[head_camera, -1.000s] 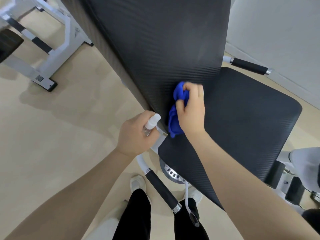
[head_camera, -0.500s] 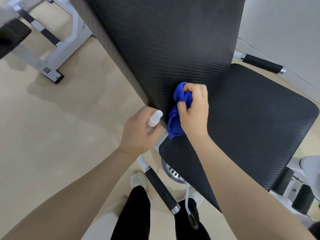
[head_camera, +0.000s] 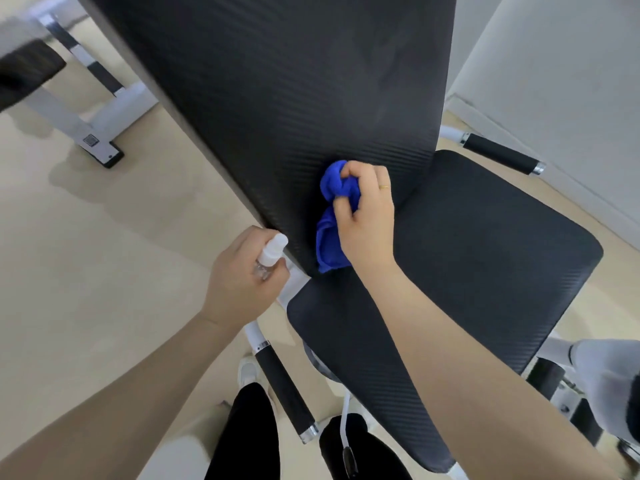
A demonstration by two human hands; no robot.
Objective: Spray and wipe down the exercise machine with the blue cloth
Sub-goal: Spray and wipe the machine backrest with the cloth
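The exercise machine has a tall black textured backrest (head_camera: 284, 81) and a black seat pad (head_camera: 485, 258) below it. My right hand (head_camera: 367, 216) is closed on a bunched blue cloth (head_camera: 329, 233), pressing it against the lower part of the backrest, just above the seat. My left hand (head_camera: 239, 275) grips a small clear spray bottle with a white nozzle (head_camera: 272, 252), held beside the backrest's lower left edge. Most of the bottle is hidden in my fist.
Black-gripped side handles stick out at the seat's near left (head_camera: 285, 389) and far right (head_camera: 498, 154). Another white-framed machine (head_camera: 86, 109) stands on the beige floor at the upper left. A white wall (head_camera: 554, 64) is close on the right. My legs and a shoe (head_camera: 247, 372) are below.
My right hand has shifted the blue cloth slightly up and right across the lower backrest. The left hand keeps the spray bottle in about the same place.
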